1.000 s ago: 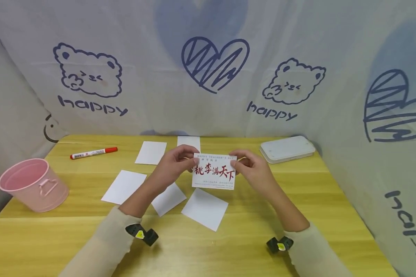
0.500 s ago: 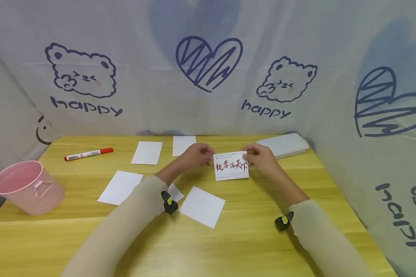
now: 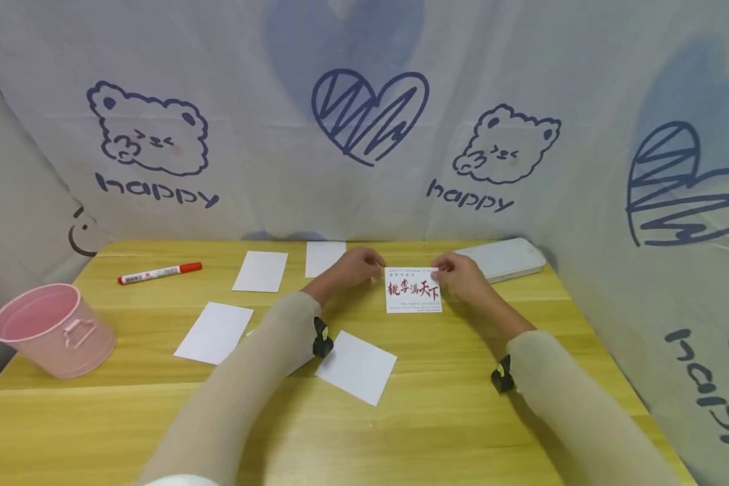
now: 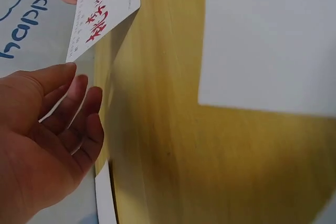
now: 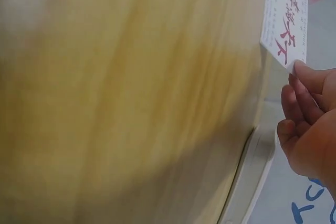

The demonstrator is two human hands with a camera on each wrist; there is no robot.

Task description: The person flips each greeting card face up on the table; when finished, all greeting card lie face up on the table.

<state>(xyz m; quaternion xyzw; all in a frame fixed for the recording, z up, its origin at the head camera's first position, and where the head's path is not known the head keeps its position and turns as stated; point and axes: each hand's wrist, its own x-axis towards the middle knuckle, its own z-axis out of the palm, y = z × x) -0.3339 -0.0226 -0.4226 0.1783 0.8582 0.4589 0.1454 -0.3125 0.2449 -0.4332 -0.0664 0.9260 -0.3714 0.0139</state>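
Note:
A white card [image 3: 413, 290] with red Chinese characters is held between both hands, its printed face towards me. My left hand [image 3: 360, 265] pinches its upper left corner between thumb and finger. In the left wrist view the left hand [image 4: 58, 129] has its other fingers loosely bent below the card's corner. With thumb and fingers my right hand [image 3: 462, 275] grips the upper right corner. The right wrist view shows the right hand [image 5: 312, 114] at that corner, the card [image 5: 287, 19] slanting above the tabletop, which carries a shadow.
Several blank white sheets, among them one sheet [image 3: 357, 368] in front, lie on the wooden table [image 3: 437, 418]. A pink bucket [image 3: 55, 331] stands at the left, near a red-capped marker [image 3: 159, 273]. Behind my right hand lies a white flat case [image 3: 504, 259]. A printed curtain [image 3: 267, 135] borders the table.
Both hands have carried the card to the right and slightly farther back. The left forearm has swung right, now covering most of one blank sheet.

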